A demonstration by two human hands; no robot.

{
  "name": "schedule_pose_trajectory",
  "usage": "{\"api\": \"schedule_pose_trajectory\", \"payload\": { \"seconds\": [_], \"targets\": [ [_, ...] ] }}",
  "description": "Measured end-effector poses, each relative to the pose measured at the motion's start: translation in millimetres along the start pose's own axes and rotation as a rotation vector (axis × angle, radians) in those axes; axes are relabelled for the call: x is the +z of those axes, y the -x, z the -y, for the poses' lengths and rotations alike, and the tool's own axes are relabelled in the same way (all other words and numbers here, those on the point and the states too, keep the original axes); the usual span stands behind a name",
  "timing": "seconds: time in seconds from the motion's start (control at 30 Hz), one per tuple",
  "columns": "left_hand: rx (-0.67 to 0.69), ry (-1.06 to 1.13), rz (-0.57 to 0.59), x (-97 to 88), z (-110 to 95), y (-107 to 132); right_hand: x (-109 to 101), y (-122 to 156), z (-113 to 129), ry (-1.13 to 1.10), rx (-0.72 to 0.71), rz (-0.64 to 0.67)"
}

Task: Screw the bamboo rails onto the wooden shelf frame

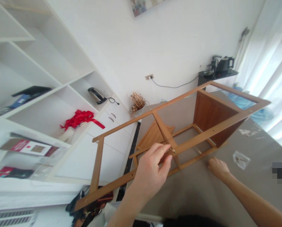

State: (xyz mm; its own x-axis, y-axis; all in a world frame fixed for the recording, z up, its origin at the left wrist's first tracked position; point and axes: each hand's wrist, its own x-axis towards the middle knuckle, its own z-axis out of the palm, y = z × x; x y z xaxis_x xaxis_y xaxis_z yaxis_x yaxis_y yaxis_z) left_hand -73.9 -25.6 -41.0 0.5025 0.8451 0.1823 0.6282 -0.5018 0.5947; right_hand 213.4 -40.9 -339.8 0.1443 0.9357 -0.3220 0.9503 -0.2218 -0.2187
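Note:
A light-brown wooden frame [202, 137] with crossbars stands tilted over the grey table. My left hand [150, 167] is closed at its near rail, thumb and fingers either side of the joint with the middle crossbar [164, 129]. A small round fastener head [173, 150] shows in the rail right at the fingertips. My right hand [217, 168] is curled closed, low on the tabletop beside the lower rail; what it holds, if anything, is hidden. A solid wooden panel [216, 116] is fitted at the frame's right end. Another wooden panel [152, 135] lies behind the crossbar.
On the grey table [261, 157], a small clear plastic bag [241, 160] of hardware lies right of my right hand. White shelves [67, 83] with a red ribbon [81, 119] stand left. Water bottles [261, 113] and a black kettle [224, 64] are at the far right.

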Motion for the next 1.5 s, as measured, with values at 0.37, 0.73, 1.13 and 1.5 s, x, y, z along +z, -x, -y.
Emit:
{"api": "schedule_pose_trajectory", "payload": {
  "seconds": [0.37,0.73,1.13,1.5],
  "targets": [
    [0.035,-0.167,0.020,3.4,10.0,9.5,-139.5,113.3,47.2,-0.517,-0.353,-0.071],
    [0.064,-0.232,0.018,-1.4,10.0,18.2,-265.3,131.4,151.8,-0.245,-0.661,-0.366],
    [0.089,-0.253,0.005,-4.2,13.7,23.3,-270.9,125.4,171.8,0.188,-0.840,-0.554],
    [0.096,-0.234,-0.011,-2.5,17.5,25.2,-269.9,122.4,180.5,0.225,-0.889,-0.511]
  ]
}}
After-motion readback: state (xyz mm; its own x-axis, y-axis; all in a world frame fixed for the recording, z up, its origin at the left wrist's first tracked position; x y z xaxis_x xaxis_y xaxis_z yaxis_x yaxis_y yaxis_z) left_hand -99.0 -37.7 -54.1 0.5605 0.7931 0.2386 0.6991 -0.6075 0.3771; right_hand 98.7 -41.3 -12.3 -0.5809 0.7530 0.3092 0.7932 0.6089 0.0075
